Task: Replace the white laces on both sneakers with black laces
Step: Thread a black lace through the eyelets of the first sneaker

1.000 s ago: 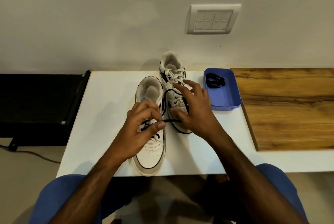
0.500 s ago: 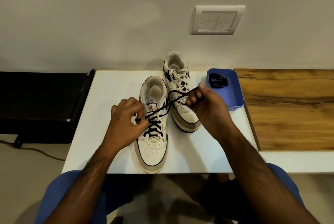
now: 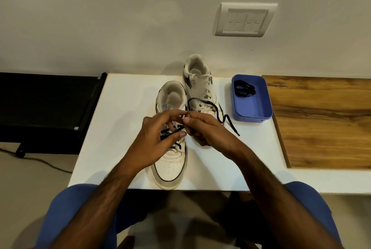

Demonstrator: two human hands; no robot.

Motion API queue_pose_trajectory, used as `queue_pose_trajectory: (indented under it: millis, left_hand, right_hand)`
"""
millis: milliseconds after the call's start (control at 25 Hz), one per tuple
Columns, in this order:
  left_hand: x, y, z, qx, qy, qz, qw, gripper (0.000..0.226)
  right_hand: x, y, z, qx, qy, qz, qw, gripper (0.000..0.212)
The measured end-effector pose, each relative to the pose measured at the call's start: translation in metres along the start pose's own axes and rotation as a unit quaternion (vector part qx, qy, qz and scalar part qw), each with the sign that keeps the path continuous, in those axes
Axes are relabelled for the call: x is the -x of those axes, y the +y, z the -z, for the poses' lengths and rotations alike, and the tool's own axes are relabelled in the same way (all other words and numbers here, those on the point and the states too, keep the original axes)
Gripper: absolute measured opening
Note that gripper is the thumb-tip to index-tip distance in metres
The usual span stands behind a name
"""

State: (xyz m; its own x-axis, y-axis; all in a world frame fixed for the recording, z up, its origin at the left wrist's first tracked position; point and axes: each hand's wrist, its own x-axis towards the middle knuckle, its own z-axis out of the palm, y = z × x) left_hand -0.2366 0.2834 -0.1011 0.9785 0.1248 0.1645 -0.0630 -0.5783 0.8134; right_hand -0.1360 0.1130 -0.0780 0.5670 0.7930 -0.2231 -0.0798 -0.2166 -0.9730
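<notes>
Two white sneakers are seen side by side on a white table [image 3: 120,108], toes pointed toward the person. The nearer sneaker [image 3: 170,160] is partly threaded with a black lace [image 3: 170,136], whose crossings are visible over the tongue between the two hands. The left hand [image 3: 158,140] is held over this sneaker with its fingers loosely curved and spread; the thumb and a fingertip are brought close beside the lace, though whether the lace is actually pinched there cannot be told. The right hand [image 3: 204,130] is curled just beside the left, its thumb and fingers closed on the black lace at the upper eyelets. From this grip, a free length of the lace [image 3: 212,106] is looped up across the farther sneaker and is trailed down onto the table, where its tip is seen to the right. The farther sneaker [image 3: 200,86] is placed just behind and to the right, touching or nearly touching the nearer one, and is laced with a white lace [image 3: 202,80]. A blue tray [image 3: 253,108] is set to the right of the sneakers, and a coiled black lace [image 3: 244,89] is kept in its far end. A wooden board [image 3: 321,124] is laid to the right of the tray. A switch plate [image 3: 244,20] is mounted on the wall above.
</notes>
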Motion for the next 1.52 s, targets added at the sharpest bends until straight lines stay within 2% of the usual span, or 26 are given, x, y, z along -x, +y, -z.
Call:
queue_pose_trajectory:
  millis: [80,200,320,400,480,560,680,760,800,920,1000,1160,1360,1440,1520]
  left_hand:
    - [-0.001,-0.001,-0.002,0.027,0.006,0.012,1.0,0.033]
    - [-0.003,-0.006,0.0,0.009,0.032,0.005,0.999,0.01]
    - [-0.003,-0.011,0.004,-0.011,0.031,-0.003,0.999,0.017]
    - [-0.003,-0.013,0.006,-0.033,0.023,-0.004,0.999,0.015]
    - [-0.003,-0.014,0.006,-0.046,0.011,-0.014,0.999,0.012]
    - [-0.004,-0.013,0.008,-0.033,0.01,-0.019,0.999,0.006]
    - [-0.005,-0.014,0.018,0.041,0.095,0.039,0.994,0.019]
    - [-0.008,-0.022,0.022,0.036,0.146,0.103,0.983,0.028]
    - [-0.009,-0.026,0.022,0.023,0.14,0.132,0.981,0.033]
    - [-0.011,-0.034,0.016,-0.01,0.079,0.175,0.981,0.048]
    - [-0.013,-0.032,0.012,-0.028,0.064,0.178,0.981,0.055]
    - [-0.015,-0.028,0.018,-0.015,0.055,0.201,0.978,0.056]
    - [-0.011,-0.031,0.029,0.053,0.059,0.252,0.964,0.052]
    - [-0.011,-0.033,0.029,0.058,0.061,0.26,0.962,0.048]
    - [-0.011,-0.034,0.029,0.072,0.065,0.264,0.96,0.044]
  right_hand:
    - [-0.001,0.002,0.001,-0.016,-0.006,-0.007,1.0,0.029]
    - [-0.003,0.007,-0.005,-0.035,0.002,-0.003,0.999,0.026]
    - [-0.008,0.009,-0.006,-0.109,0.074,0.036,0.991,0.027]
    - [-0.009,0.01,-0.006,-0.221,0.11,0.064,0.967,0.027]
    - [-0.011,0.009,-0.01,-0.344,0.12,0.053,0.93,0.028]
    - [-0.013,0.009,-0.015,-0.394,0.125,0.032,0.91,0.028]
    - [-0.012,0.011,-0.014,-0.274,0.13,0.042,0.952,0.023]
    - [-0.012,0.012,-0.012,-0.158,0.132,0.058,0.977,0.015]
    - [-0.012,0.013,-0.013,-0.111,0.133,0.062,0.983,0.011]
    - [-0.017,0.019,-0.016,0.03,0.143,0.062,0.987,0.021]
    - [-0.02,0.023,-0.018,0.1,0.158,0.06,0.981,0.021]
    - [-0.023,0.024,-0.022,0.155,0.189,0.067,0.967,0.026]
    - [-0.031,0.024,-0.028,0.276,0.208,0.121,0.931,0.011]
    - [-0.036,0.029,-0.035,0.332,0.206,0.139,0.91,0.008]
    - [-0.04,0.034,-0.044,0.405,0.221,0.15,0.874,0.009]
